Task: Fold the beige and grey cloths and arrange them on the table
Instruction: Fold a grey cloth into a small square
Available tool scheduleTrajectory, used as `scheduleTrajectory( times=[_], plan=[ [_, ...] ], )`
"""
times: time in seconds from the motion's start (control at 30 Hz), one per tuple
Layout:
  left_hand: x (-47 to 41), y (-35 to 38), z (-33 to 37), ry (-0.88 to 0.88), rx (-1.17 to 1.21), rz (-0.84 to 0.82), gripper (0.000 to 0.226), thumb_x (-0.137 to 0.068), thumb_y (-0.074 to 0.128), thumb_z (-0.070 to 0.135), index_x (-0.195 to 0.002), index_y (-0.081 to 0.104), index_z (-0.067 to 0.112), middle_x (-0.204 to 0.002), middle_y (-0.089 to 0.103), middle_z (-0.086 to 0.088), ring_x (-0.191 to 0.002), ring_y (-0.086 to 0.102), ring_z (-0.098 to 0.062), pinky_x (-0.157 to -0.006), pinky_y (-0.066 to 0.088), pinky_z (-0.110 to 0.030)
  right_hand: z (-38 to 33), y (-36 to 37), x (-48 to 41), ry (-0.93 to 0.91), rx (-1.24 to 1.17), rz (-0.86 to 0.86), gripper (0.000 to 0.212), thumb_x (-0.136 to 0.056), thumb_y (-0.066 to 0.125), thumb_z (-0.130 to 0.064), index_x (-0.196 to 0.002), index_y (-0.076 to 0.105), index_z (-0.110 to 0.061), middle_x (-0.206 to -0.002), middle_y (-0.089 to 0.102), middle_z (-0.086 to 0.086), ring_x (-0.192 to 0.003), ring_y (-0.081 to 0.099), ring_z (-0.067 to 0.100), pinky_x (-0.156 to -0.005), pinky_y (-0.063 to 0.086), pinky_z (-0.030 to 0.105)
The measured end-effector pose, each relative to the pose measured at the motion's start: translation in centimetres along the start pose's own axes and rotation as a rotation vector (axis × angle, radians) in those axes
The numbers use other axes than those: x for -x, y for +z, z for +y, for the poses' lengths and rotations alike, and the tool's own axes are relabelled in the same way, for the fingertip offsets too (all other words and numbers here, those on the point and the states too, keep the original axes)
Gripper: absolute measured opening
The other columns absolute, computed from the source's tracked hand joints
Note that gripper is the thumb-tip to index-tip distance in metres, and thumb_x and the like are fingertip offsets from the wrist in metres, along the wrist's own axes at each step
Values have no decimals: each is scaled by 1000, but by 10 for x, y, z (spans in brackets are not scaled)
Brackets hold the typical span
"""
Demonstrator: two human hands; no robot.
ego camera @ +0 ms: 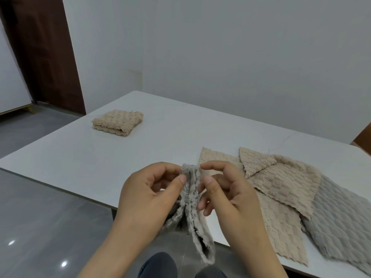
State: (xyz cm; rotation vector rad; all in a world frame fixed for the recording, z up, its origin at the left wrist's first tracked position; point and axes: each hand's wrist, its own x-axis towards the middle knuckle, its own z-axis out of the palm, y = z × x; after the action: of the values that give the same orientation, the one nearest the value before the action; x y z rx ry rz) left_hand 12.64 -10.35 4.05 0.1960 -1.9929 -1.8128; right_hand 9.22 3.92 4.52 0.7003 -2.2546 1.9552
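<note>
The left hand [148, 195] and right hand [226, 197] hold a hanging grey cloth [192, 209] upright between them, just above the near edge of the white table [160, 141]. The left thumb and forefinger pinch the cloth's top edge from the left, and the other fingers curl in behind it. The right thumb and forefinger close on the same top edge from the right, while the remaining right fingers are loosely bent and stand off the fabric. The cloth is doubled lengthwise into a narrow strip, and its lower end drops below the table's near edge.

Toward the table's far left corner a folded beige cloth [118, 122] lies as a neat square. On the table's right part several unfolded beige cloths [281, 177] overlap at angles, one with a corner turned over. A flat grey cloth [341, 221] lies partly under them, at the table's right end and near edge. Below the near edge, dark-trousered knees [158, 265] show above the glossy grey floor [50, 227].
</note>
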Motion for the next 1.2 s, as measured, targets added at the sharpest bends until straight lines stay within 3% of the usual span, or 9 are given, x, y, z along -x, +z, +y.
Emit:
scheduleTrajectory(
  times=[0.27,0.37,0.5,0.63,0.73,0.83,0.93,1.2],
  plan=[
    [3,-1,1,17,23,-32,16,-79,69,11,-81,74,26,-75,75,3,-74,72,-13,-73,57,-33,3,-1,-3,-2,-11,-69,30,-89,62,-4,-99,70,-31,-63,62,1,-51,58,12,-51,48,21],
    [3,-2,0,17,22,-16,13,-79,70,11,-79,74,24,-76,75,2,-74,72,-16,-75,58,-38,2,0,-5,-8,-9,-67,21,-86,66,-11,-90,69,-32,-60,60,-2,-50,56,12,-48,45,20],
    [3,-2,0,13,4,18,14,-77,71,15,-77,73,29,-71,74,3,-69,71,-15,-69,59,-32,6,-1,-7,-31,94,-35,6,-76,67,-25,-80,66,-29,-60,56,-7,-51,50,7,-50,40,19],
    [0,-3,-3,2,-16,43,8,-75,74,19,-74,73,27,-71,73,1,-67,70,-18,-66,58,-32,3,-5,-8,-127,274,46,8,-74,71,-29,-75,64,-32,-72,54,-14,-50,41,5,-51,32,10],
    [-1,-4,-3,0,-16,35,9,-76,74,19,-74,72,27,-71,73,2,-65,70,-15,-62,56,-25,1,-6,-8,-118,234,1,7,-77,69,-28,-78,62,-28,-59,54,-12,-42,35,6,-46,30,15],
    [-2,-4,-1,-4,-5,28,10,-76,73,18,-73,72,28,-67,72,4,-57,65,-8,-53,49,-17,2,-5,-9,-116,258,-38,7,-79,67,-30,-79,60,-26,-44,40,-9,-42,34,7,-44,31,23],
    [-3,-3,0,-6,2,28,11,-76,72,18,-73,71,28,-64,71,5,-50,59,-3,-48,44,-14,1,-5,-9,-117,271,-37,7,-79,66,-31,-79,60,-28,-44,41,-10,-44,37,7,-45,33,24],
    [-5,-5,-3,9,-28,18,9,-76,72,18,-74,72,27,-70,73,2,-64,69,-14,-56,52,-20,2,-4,-11,-102,240,-31,6,-78,67,-33,-80,62,-30,-47,42,-1,-45,41,15,-46,35,25]
  ],
)
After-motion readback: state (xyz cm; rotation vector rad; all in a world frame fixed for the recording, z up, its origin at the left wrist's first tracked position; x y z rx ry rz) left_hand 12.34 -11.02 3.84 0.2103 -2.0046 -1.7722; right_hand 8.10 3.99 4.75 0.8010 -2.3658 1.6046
